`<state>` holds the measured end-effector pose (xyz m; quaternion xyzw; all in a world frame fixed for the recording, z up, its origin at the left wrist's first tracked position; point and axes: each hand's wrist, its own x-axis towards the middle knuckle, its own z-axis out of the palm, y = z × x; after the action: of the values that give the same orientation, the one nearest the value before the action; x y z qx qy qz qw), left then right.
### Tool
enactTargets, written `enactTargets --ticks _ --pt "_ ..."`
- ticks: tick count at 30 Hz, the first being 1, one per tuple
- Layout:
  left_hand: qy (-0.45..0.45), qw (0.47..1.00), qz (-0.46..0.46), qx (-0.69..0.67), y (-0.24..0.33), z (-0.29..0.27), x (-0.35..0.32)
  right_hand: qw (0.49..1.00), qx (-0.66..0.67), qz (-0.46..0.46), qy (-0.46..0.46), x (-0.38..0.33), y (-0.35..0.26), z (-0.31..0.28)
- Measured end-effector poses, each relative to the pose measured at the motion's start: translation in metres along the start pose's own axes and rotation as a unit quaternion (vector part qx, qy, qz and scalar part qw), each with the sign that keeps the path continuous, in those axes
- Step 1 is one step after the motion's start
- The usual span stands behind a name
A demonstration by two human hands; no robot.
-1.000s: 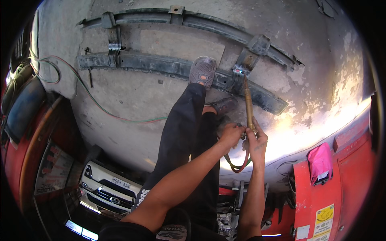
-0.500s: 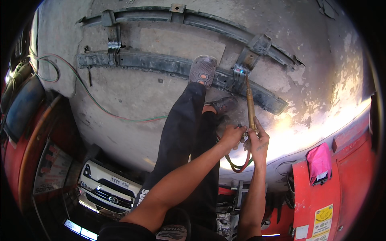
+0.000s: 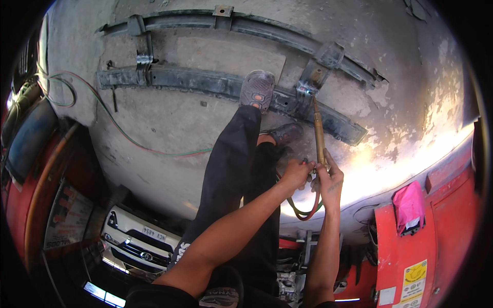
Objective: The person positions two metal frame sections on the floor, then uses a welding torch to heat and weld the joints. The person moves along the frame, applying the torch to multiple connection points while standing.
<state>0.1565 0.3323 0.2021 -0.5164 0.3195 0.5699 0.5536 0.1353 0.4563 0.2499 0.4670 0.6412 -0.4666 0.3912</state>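
My right hand (image 3: 330, 179) is closed around the rear of a long brass gas torch (image 3: 319, 128), its index finger lying along the handle. My left hand (image 3: 298, 174) is closed at the torch's rear, where the valves and hoses meet; the fingers partly hide that spot. The torch tip points at the lower end of a dark metal bracket (image 3: 315, 75), where a small bluish-white glow shows. That bracket joins two long, curved dark metal beams: the near beam (image 3: 200, 82) and the far beam (image 3: 272, 30). My shoe (image 3: 258, 91) rests on the near beam.
A second bracket (image 3: 144, 49) links the beams at left. Red and green hoses (image 3: 154, 152) trail over the concrete floor from the left and loop below my hands. A white vehicle front (image 3: 136, 241) is at lower left. A red cabinet (image 3: 405, 246) with a pink bag (image 3: 409, 208) stands at right.
The glow at the bracket looks smaller and paler. Both hands keep their grip on the torch, and the scene has shifted very slightly in view.
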Motion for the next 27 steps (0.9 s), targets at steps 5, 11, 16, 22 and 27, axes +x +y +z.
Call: enactTargets --ticks 5,11,16,22,27 --pt "-0.004 1.0 -0.004 0.004 -0.0017 -0.0007 0.0021 1.0 -0.002 -0.005 0.003 -0.0006 0.002 -0.0014" --pt "-0.006 1.0 -0.001 0.004 -0.0002 -0.0006 0.0008 1.0 0.004 -0.003 0.0 -0.0001 0.002 -0.001" --pt "-0.005 1.0 -0.002 0.013 0.0 -0.0004 0.0005 1.0 -0.001 -0.003 0.001 -0.0006 0.0014 -0.0011" --pt "-0.005 1.0 -0.002 0.01 0.0003 0.0002 -0.0002 1.0 0.001 -0.002 0.0 0.0013 0.0081 -0.0033" --pt "0.005 1.0 0.0 0.012 -0.0003 0.0012 0.0004 1.0 0.007 -0.003 -0.001 0.0012 0.0077 -0.0023"
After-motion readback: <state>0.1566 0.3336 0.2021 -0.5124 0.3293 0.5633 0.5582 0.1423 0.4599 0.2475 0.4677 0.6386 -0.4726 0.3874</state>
